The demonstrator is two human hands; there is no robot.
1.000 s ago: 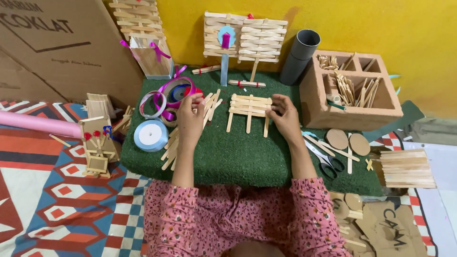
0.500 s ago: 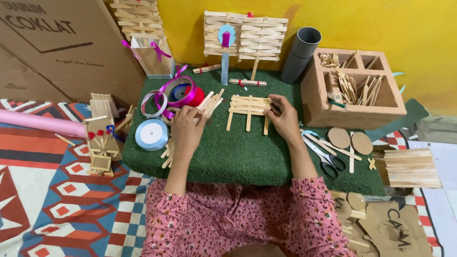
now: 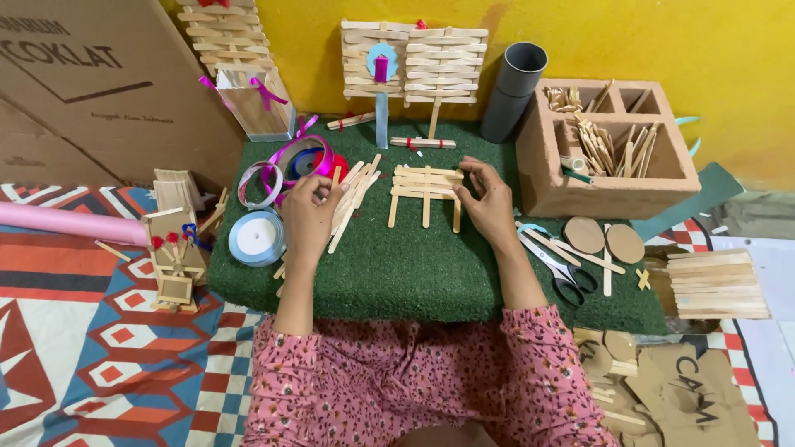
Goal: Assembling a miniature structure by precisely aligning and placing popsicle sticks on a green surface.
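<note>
Green artificial turf [image 3: 414, 273] covers the raised pad where the person works, and on it lies a small lattice of pale craft sticks [image 3: 426, 190], three uprights crossed by flat horizontal sticks, near the middle of the pad. The right hand [image 3: 489, 203] rests at the lattice's right edge, fingers curled, the fingertips touching the end of the top sticks; whether it actually pinches one cannot be told. The left hand [image 3: 308, 217] sits to the left of the lattice and apart from it, loosely closed with thumb and fingers bent together over a loose pile of craft sticks [image 3: 352, 199] that fans out diagonally; a stick may lie between its fingers, though that is not clear. Just beyond that hand lie ribbon spools [image 3: 294, 161] in pink and purple, and a roll of pale blue ribbon [image 3: 257, 236] sits at the pad's left edge. To the right, a wooden compartment box [image 3: 613, 194] holds more sticks, with a grey tube [image 3: 513, 91] leaning beside it and scissors [image 3: 559, 269] lying near the right forearm.
</note>
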